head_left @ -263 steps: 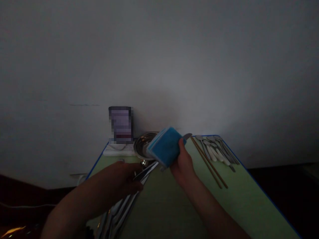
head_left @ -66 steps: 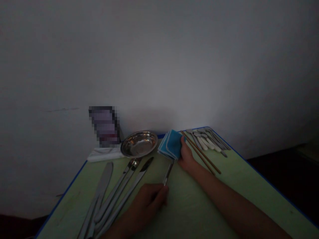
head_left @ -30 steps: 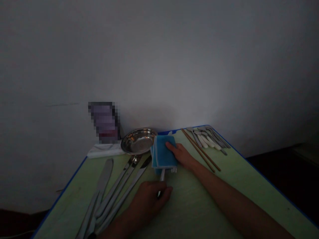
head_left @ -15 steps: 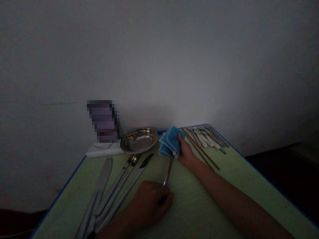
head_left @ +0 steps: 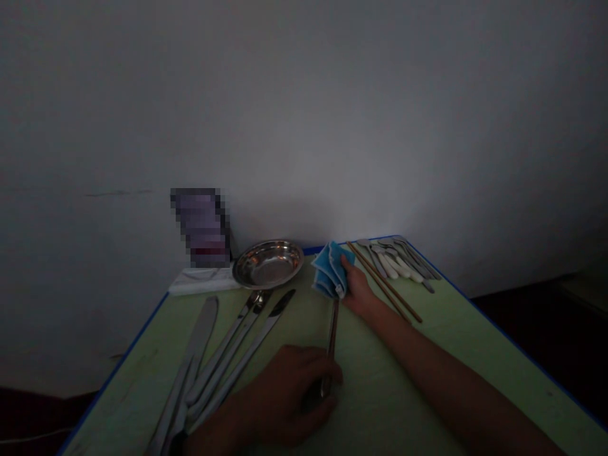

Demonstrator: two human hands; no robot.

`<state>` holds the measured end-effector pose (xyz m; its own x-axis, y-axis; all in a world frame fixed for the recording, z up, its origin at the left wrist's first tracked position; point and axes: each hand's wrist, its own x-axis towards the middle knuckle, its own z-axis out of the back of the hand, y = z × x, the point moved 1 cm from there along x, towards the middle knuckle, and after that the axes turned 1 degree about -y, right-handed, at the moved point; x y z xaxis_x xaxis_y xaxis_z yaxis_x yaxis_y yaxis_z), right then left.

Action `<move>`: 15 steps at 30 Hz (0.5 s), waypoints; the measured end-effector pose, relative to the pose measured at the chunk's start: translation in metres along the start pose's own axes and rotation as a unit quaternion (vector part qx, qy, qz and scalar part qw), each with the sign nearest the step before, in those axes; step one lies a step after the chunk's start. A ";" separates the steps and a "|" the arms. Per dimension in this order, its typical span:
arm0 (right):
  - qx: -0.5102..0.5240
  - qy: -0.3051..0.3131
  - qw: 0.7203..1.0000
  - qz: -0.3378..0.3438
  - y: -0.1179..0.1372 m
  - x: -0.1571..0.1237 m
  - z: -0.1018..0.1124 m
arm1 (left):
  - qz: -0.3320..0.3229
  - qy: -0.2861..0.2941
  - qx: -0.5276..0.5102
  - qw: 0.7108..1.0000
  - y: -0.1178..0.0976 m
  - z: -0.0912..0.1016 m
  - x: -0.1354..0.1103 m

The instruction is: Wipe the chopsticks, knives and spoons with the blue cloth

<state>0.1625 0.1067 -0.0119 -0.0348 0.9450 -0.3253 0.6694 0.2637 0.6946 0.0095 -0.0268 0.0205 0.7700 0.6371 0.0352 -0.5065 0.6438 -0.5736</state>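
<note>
My left hand [head_left: 289, 392] is closed on the near end of a slim metal utensil [head_left: 331, 339] that lies along the green table [head_left: 427, 380]. My right hand [head_left: 357, 291] grips a folded blue cloth [head_left: 332, 269] wrapped over the utensil's far end, which the cloth hides. Both hands rest low on the table top, the right one farther back.
A steel bowl [head_left: 268, 263] stands at the back by the wall, next to a white folded cloth [head_left: 202, 280]. Several long knives and utensils [head_left: 223, 354] lie at the left. Two wooden chopsticks [head_left: 384, 282] and several spoons [head_left: 403, 259] lie at the back right.
The right hand slid the blue cloth away along the utensil to its far end. The left hand kept its hold and shifted slightly right.
</note>
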 end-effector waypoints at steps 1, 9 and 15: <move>-0.004 0.003 1.000 0.007 0.000 -0.001 -0.001 | 0.001 0.000 -0.001 1.000 0.001 -0.001 0.000; -0.067 0.044 0.997 0.019 -0.005 -0.004 -0.004 | 0.039 -0.016 -0.007 0.999 0.005 -0.007 0.001; -0.068 0.052 0.996 0.026 -0.005 -0.005 -0.004 | 0.059 -0.062 -0.037 0.996 0.006 -0.005 0.001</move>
<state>0.1563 0.1015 -0.0113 -0.0838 0.9712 -0.2232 0.5657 0.2308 0.7916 0.0090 -0.0246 0.0133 0.6506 0.7568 0.0632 -0.5563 0.5316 -0.6386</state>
